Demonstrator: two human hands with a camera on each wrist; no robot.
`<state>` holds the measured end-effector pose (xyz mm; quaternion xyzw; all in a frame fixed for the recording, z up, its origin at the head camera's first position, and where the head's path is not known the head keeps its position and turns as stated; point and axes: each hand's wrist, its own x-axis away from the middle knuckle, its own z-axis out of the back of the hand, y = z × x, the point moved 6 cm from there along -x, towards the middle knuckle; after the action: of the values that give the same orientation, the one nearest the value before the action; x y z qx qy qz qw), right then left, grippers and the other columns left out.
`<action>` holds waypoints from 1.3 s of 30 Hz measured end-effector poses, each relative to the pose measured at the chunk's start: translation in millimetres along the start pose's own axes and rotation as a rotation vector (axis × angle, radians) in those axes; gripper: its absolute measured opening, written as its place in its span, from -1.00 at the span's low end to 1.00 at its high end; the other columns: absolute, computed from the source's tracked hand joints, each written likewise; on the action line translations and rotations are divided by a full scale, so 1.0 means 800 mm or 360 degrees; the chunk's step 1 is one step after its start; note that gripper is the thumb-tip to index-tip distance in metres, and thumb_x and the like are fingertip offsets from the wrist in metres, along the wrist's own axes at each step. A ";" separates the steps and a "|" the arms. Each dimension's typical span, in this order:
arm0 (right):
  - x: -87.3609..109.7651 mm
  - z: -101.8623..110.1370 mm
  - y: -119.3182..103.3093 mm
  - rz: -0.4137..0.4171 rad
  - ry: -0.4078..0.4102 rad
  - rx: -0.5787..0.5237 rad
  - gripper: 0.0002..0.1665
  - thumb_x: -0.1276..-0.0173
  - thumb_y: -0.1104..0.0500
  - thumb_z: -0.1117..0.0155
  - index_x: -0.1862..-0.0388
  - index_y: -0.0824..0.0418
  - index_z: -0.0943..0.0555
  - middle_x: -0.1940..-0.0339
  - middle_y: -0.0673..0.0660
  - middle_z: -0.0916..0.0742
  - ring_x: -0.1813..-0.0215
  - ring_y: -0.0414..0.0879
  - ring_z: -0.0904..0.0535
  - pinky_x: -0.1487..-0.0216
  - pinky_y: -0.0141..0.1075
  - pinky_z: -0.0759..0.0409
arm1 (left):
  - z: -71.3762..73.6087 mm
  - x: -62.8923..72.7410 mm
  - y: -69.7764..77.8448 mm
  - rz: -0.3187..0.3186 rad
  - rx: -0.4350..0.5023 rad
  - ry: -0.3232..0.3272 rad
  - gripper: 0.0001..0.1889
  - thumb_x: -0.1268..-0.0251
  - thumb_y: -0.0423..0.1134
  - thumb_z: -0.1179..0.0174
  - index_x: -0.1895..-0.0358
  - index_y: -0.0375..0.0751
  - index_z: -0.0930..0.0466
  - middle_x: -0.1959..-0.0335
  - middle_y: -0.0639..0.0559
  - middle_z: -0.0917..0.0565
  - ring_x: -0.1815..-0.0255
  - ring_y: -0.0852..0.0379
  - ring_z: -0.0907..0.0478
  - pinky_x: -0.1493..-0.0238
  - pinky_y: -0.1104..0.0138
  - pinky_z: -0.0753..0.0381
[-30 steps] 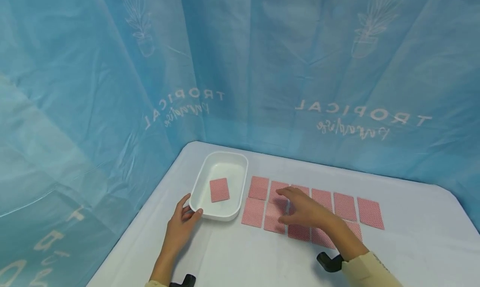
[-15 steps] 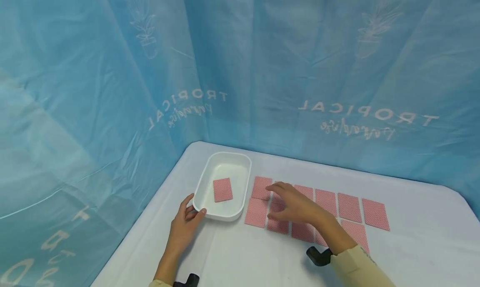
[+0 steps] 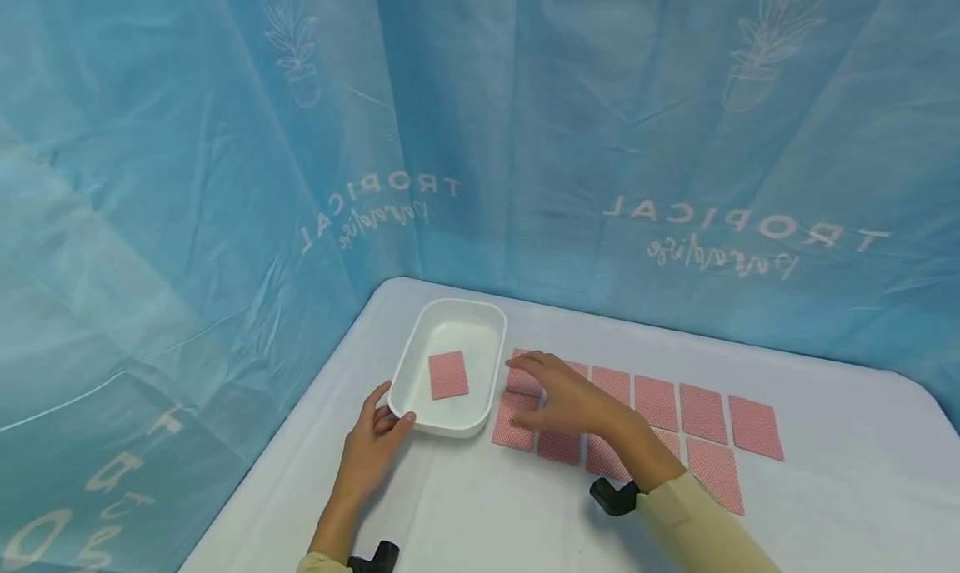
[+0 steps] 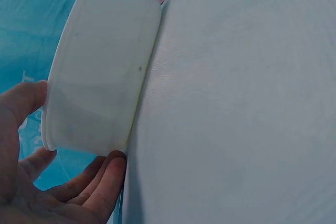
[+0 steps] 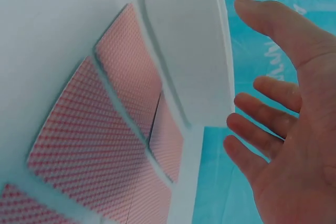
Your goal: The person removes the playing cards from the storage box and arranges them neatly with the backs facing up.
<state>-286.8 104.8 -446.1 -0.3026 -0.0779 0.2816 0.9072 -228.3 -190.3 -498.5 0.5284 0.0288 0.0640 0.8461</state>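
Observation:
At the left of the table in the head view is a white plastic tray [image 3: 452, 430] with one red-patterned playing card [image 3: 448, 375] lying face down in it. My left hand [image 3: 371, 448] grips the tray's near left corner; the left wrist view has the thumb at the rim and fingers against the tray wall [image 4: 100, 77]. Two rows of face-down playing cards [image 3: 702, 413] lie to the tray's right. Over their leftmost cards hovers my right hand [image 3: 562, 396], fingers spread and holding nothing. In the right wrist view it is above the nearby cards [image 5: 94, 145], beside the tray.
A white cloth [image 3: 480, 515] covers the table. Blue printed curtains [image 3: 562, 140] rise behind it and on the left. A dark wrist mount [image 3: 613, 498] hangs under the right forearm, another [image 3: 378, 556] under the left.
My right hand has moved left across the cards toward the tray. My left hand keeps its grip on the tray corner. The whole head view has shifted slightly.

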 end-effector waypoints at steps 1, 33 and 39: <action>-0.003 -0.001 -0.001 -0.0001 -0.0006 0.0004 -0.12 -0.09 -0.26 -0.42 -0.40 -0.18 -0.35 -0.39 -0.16 -0.34 -0.43 -0.18 -0.15 -0.32 -0.13 -0.34 | 0.001 0.001 0.000 0.0004 0.0002 0.0002 -0.20 -0.16 0.25 -0.24 -0.45 0.20 -0.13 -0.22 -0.08 -0.51 -0.09 0.02 -0.55 -0.08 -0.02 -0.55; -0.091 -0.026 -0.059 0.0096 -0.0190 0.0249 -0.04 -0.10 -0.19 -0.41 -0.45 0.05 -0.29 -0.41 0.01 -0.33 -0.42 -0.09 -0.17 -0.33 -0.20 -0.36 | -0.005 0.000 -0.001 0.0006 0.0038 0.0039 -0.24 -0.20 0.21 -0.24 -0.45 0.21 -0.17 -0.18 0.01 -0.54 -0.04 0.11 -0.58 -0.06 0.03 -0.57; -0.109 -0.043 -0.065 0.0051 -0.0230 0.0261 -0.01 -0.07 -0.19 -0.48 -0.44 0.06 -0.31 -0.38 0.04 -0.35 -0.39 -0.06 -0.22 -0.29 -0.18 -0.41 | 0.005 0.001 -0.005 0.0028 0.0007 0.0035 -0.24 -0.20 0.22 -0.23 -0.45 0.23 -0.16 -0.19 0.01 -0.54 -0.05 0.11 -0.58 -0.07 0.02 -0.56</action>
<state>-324.1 4.4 -440.4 -0.2075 -0.1151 0.3226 0.9163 -226.9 -195.3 -500.7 0.5297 0.0335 0.0772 0.8440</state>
